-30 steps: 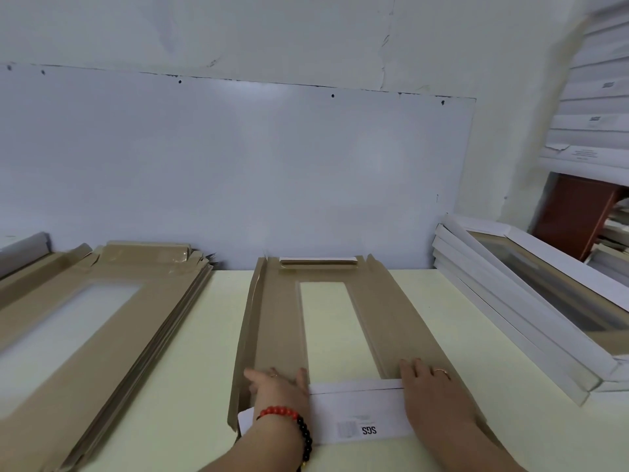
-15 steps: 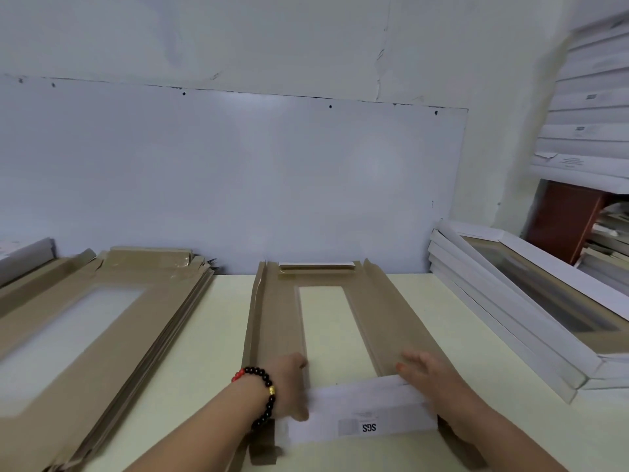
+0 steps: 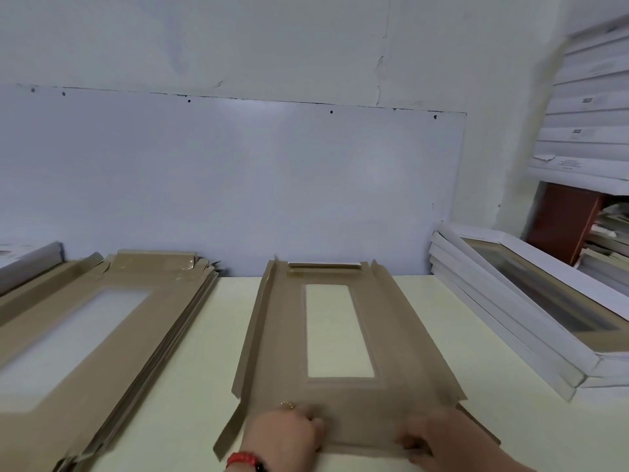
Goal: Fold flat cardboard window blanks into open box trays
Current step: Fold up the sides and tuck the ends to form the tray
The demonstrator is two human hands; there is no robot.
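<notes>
A brown cardboard window blank (image 3: 279, 338) lies lengthwise on the pale yellow table (image 3: 207, 338), its long window opening showing the table beneath. The left side flap stands slightly raised and the far end flap is folded. My left hand (image 3: 286, 437), with a red bead bracelet, and my right hand (image 3: 442, 441) sit at the near end flap (image 3: 360, 427), fingers curled on it. That flap shows its brown side and lies nearly flat.
A thick stack of flat brown blanks (image 3: 85, 335) fills the left of the table. Several folded white trays (image 3: 510, 318) lean stacked at the right. More white boxes (image 3: 585, 107) are piled high at the far right. A white wall panel (image 3: 238, 185) stands behind.
The near end flap, folded over with its white printed side up, has swung back toward me and now shows brown. Both hands moved nearer with it.
</notes>
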